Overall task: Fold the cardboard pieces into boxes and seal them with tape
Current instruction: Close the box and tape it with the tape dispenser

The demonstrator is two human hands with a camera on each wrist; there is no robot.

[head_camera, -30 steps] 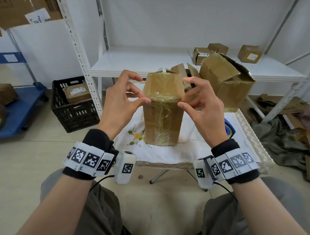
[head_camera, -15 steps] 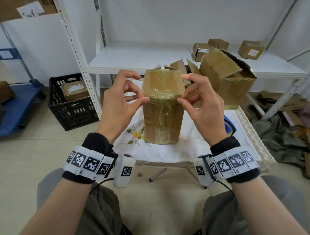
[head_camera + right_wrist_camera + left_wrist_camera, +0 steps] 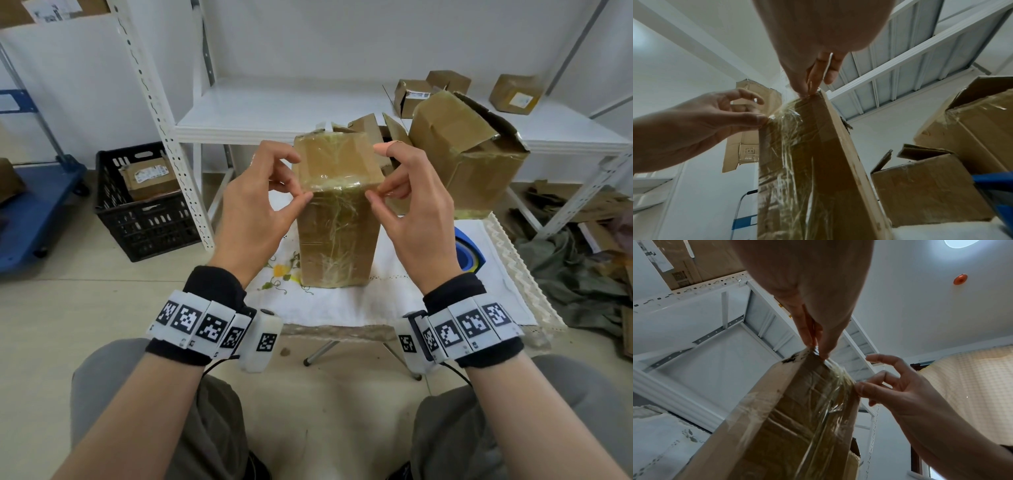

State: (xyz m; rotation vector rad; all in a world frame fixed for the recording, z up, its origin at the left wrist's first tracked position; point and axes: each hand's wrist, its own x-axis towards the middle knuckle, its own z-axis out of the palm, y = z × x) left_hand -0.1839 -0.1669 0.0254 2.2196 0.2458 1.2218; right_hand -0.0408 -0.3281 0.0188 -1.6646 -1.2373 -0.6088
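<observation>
A tall cardboard box (image 3: 334, 240) stands upright on the white-clothed table (image 3: 394, 294), wrapped in wrinkled clear tape. A strip of clear tape (image 3: 337, 183) lies across its top front edge. My left hand (image 3: 305, 198) pinches the strip's left end at the box corner between thumb and forefinger. My right hand (image 3: 372, 196) pinches the right end the same way, its other fingers raised. The left wrist view shows the left hand (image 3: 815, 347) pinching at the box (image 3: 777, 426) corner. The right wrist view shows the right hand (image 3: 809, 92) at the opposite corner of the box (image 3: 807, 162).
A large open box (image 3: 469, 161) sits behind on the right, a blue tape dispenser (image 3: 470, 250) beside it. A white shelf (image 3: 274, 113) holds small boxes (image 3: 412, 97). A black crate (image 3: 144, 209) and blue cart (image 3: 34, 212) stand left; cardboard scraps (image 3: 589, 212) lie right.
Both hands stay at the box's top front edge. Their thumbs and forefingers have closed tighter on the tape ends at the corners. The box has not moved.
</observation>
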